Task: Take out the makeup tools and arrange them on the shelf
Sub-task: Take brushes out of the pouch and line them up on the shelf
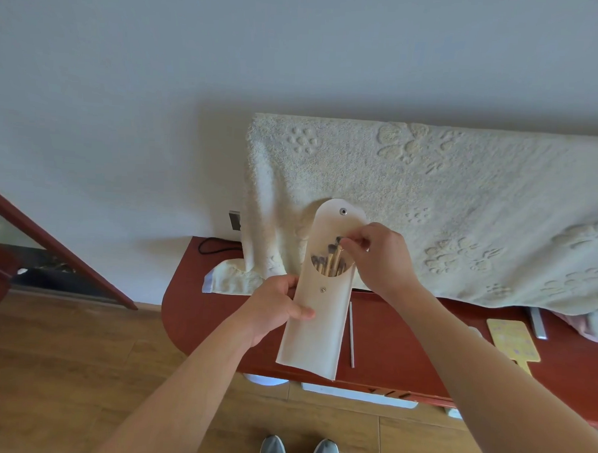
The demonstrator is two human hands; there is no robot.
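The left hand point(280, 307) grips the soft cream snap-flap pouch point(316, 316) mid-body; the right hand point(375, 260) pinches, seemingly, one probably light, stiff wooden-handled brush point(337, 252) at the pouch's mouth.

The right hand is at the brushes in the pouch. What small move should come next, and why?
Probably draw that one brush straight up and out. The right hand pinches its top, the flap is open, and the left hand holds the pouch over the red shelf; the other brushes sit inside.
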